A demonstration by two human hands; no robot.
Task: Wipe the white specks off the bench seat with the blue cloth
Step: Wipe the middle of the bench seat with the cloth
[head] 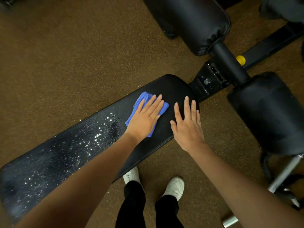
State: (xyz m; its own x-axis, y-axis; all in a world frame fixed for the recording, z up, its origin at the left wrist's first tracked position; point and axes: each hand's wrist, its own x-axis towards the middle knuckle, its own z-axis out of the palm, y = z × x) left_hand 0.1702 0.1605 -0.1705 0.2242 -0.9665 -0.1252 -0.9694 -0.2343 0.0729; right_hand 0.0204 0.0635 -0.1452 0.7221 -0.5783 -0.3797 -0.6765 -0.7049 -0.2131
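A long black bench seat (171, 89) runs from the lower left up to the middle. White specks (97, 137) cover its left and middle stretch; the right end looks dark and plain. A folded blue cloth (144, 98) lies on the seat's right part. My left hand (144, 117) presses flat on the cloth with straight fingers. My right hand (187, 125) rests flat on the bare seat just right of the cloth, fingers spread.
Two black padded rollers (194, 22) (269, 111) sit on a black bar past the seat's right end, with a yellow knob (240, 60). A metal bar (284, 173) juts in at the lower right. My white shoes (174, 186) stand on the brown speckled floor (65, 63).
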